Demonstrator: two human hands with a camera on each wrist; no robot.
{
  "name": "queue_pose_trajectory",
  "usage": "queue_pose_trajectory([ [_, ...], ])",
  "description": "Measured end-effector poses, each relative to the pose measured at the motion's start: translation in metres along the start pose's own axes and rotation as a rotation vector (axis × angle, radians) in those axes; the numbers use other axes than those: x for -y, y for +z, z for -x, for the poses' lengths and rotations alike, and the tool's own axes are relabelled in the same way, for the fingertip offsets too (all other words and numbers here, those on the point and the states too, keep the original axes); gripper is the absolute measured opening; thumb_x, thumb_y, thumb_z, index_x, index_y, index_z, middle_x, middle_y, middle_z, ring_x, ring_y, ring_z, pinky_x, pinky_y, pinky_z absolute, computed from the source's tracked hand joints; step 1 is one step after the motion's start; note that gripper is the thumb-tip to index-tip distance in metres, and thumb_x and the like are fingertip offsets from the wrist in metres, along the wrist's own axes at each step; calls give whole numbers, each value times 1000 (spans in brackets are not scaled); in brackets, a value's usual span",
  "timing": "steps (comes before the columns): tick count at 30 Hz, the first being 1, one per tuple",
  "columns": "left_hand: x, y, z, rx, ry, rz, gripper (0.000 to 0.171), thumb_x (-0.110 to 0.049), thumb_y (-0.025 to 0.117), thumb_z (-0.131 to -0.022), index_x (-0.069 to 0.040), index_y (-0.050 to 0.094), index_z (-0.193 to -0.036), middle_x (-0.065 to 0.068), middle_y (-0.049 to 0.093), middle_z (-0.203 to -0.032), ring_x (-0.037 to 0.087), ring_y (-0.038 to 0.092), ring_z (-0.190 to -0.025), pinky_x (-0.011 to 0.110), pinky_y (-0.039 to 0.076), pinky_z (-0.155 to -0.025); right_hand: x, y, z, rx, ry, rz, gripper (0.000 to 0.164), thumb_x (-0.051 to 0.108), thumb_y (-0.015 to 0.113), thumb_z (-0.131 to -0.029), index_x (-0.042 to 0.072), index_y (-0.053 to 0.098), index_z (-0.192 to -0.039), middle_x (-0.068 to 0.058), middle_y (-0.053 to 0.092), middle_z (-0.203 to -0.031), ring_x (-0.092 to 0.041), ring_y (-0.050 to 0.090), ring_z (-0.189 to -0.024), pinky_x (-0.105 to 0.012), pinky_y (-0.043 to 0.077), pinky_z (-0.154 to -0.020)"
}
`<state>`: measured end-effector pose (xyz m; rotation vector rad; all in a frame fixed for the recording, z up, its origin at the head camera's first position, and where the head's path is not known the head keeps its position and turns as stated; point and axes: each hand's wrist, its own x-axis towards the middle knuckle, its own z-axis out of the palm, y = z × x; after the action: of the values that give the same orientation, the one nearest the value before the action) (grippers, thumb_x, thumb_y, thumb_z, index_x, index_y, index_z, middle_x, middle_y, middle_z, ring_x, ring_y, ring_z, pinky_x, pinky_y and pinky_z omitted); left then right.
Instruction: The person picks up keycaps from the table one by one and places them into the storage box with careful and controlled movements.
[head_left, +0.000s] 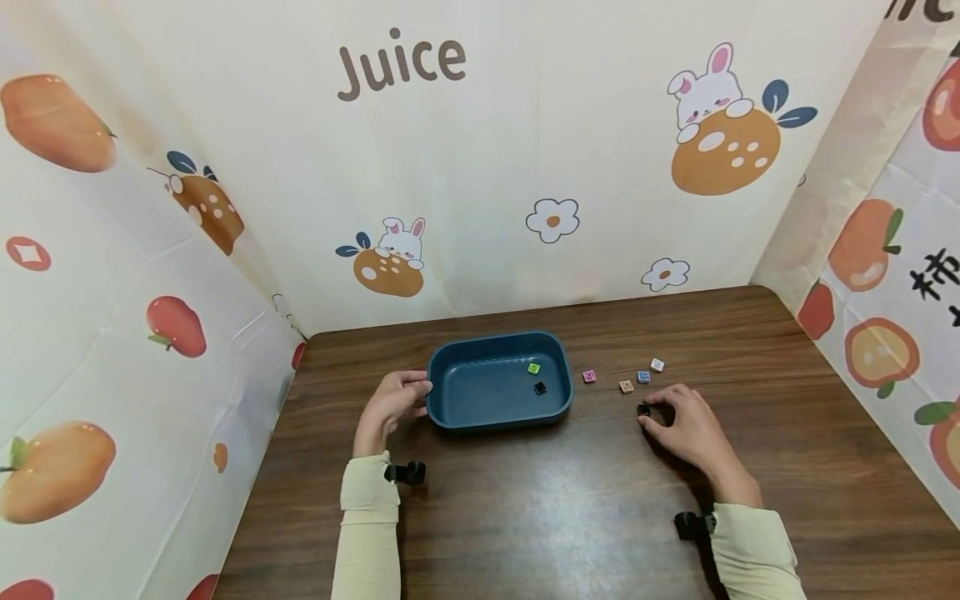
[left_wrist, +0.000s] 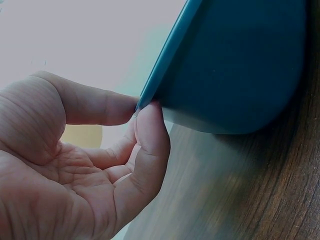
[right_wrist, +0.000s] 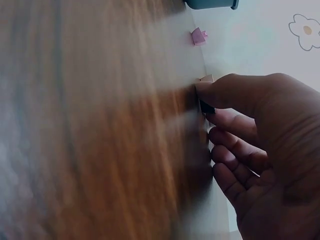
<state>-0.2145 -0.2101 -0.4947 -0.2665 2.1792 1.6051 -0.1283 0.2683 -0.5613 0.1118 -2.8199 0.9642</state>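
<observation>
A dark blue tray [head_left: 498, 400] with rounded corners stands on the table. My left hand [head_left: 393, 406] pinches the tray's left rim between thumb and forefinger, and the left wrist view shows the thumb [left_wrist: 107, 107] right on that rim. Inside the tray lie a small green block [head_left: 533, 368] and a small black block [head_left: 540, 388]. To the right of it, my right hand [head_left: 686, 429] holds another small black block [right_wrist: 206, 107] between thumb and forefinger, close over the tabletop. Its other fingers [right_wrist: 232, 160] are bent and hold nothing.
Between the tray and my right hand lie a pink block [head_left: 589, 377], a tan block [head_left: 626, 387], a blue block [head_left: 643, 377] and a white block [head_left: 657, 365]. The brown wooden table [head_left: 525, 517] meets a printed cloth [head_left: 480, 208] behind and at both sides.
</observation>
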Motion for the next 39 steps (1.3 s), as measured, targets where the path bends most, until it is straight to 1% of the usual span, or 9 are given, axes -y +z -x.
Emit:
queue_pose_trajectory([
  [5,-1,-1,1,-6,-5,-4,45,-12,58,-108,7,52,-149,26,64,-133,21,71,-98,27,63,-77,0,3,-1,-20,-10,-5,19,12,84,-86,3,77,-101,-19,71,-108,-43,63,-106,-61,48,-94],
  [12,-1,-3,3,-10,-10,-10,45,-12,58,-108,6,52,-149,26,64,-133,19,71,-94,28,63,-77,0,7,-3,-61,-26,-8,16,12,84,-85,3,77,-97,-18,73,-103,-44,65,-103,-61,49,-92],
  [15,-2,-3,3,-13,-10,-13,46,-13,58,-108,6,52,-149,26,65,-132,19,71,-95,28,63,-77,1,7,-3,-65,-15,-14,16,14,82,-86,3,77,-97,-19,73,-103,-45,65,-103,-62,49,-92],
  [23,-2,-5,4,-11,-9,-16,47,-13,58,-108,8,50,-150,26,64,-132,19,71,-95,31,64,-79,3,6,-5,-36,26,-30,18,18,80,-90,3,77,-100,-20,73,-107,-46,65,-107,-63,49,-94],
  [26,-2,-5,5,-13,-14,-13,47,-13,59,-108,6,51,-150,26,63,-134,18,70,-94,30,64,-80,4,6,-7,-31,34,-36,18,18,80,-90,3,77,-100,-20,73,-108,-45,66,-107,-62,50,-94],
  [33,2,-3,2,-31,-6,-1,44,-11,58,-108,7,53,-148,26,66,-134,15,71,-90,26,62,-74,5,5,-9,-41,28,-36,18,20,80,-91,4,76,-99,-20,73,-108,-44,67,-106,-60,50,-94],
  [37,2,1,1,-13,7,12,46,-11,58,-108,8,51,-149,28,65,-139,14,71,-93,26,62,-75,6,2,-8,-68,35,-25,17,19,80,-91,4,75,-98,-19,72,-107,-42,65,-105,-59,50,-92],
  [39,1,2,2,-19,6,14,46,-11,58,-108,8,51,-149,28,65,-139,15,71,-93,27,62,-76,7,2,-8,-74,32,-23,17,19,80,-91,4,76,-97,-19,72,-106,-41,66,-104,-58,50,-91],
])
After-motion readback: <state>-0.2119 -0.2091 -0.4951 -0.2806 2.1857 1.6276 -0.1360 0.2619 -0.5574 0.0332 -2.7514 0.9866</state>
